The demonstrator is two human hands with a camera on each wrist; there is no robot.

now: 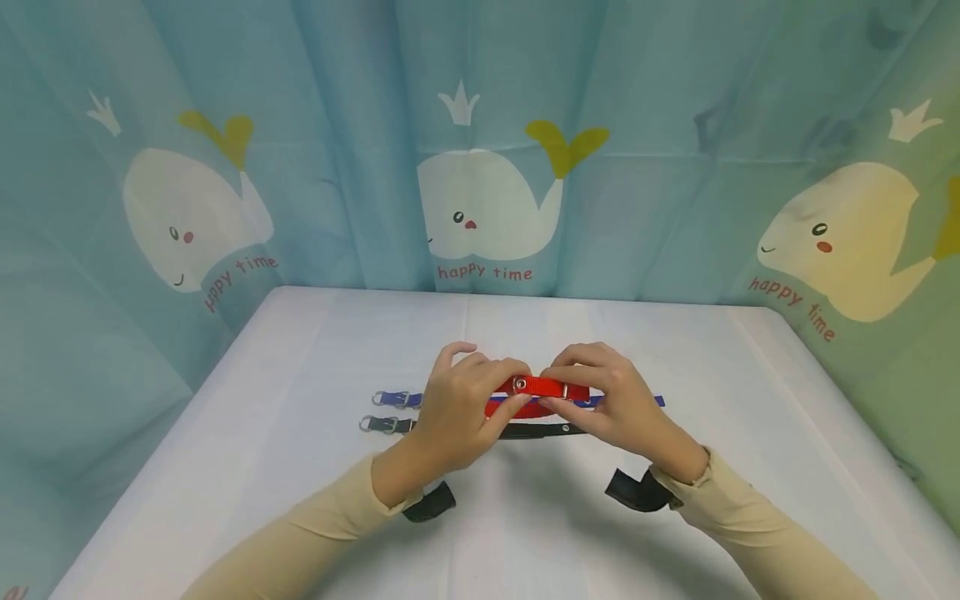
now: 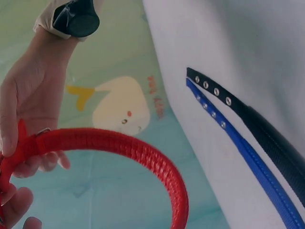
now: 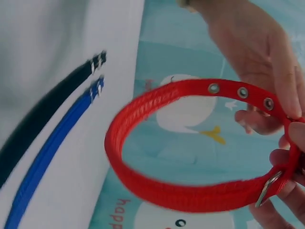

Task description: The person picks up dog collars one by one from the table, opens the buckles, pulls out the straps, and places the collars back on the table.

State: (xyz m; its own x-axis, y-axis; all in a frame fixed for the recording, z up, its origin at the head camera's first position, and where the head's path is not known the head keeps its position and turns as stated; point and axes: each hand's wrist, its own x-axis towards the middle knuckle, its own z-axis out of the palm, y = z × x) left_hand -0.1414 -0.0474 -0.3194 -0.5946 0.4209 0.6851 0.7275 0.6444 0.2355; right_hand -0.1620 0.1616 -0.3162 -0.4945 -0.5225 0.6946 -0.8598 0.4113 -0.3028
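Observation:
A red collar [image 1: 542, 386] is bent into a loop and held above the table between both hands. My left hand [image 1: 459, 408] pinches it near a metal eyelet. My right hand [image 1: 611, 404] grips the other side, close to a metal keeper. In the right wrist view, the collar's eyelet strap [image 3: 228, 89] runs to the left fingers, and a metal ring or keeper [image 3: 268, 188] sits near the right fingers. How the two ends meet is hidden behind fingers.
Beyond the hands a blue collar [image 1: 397, 399] lies flat, with a black collar [image 1: 542, 430] alongside it nearer the person. Their buckles point left, their eyelet ends right. A curtain with whale prints [image 1: 487, 208] hangs behind the white table [image 1: 360, 333].

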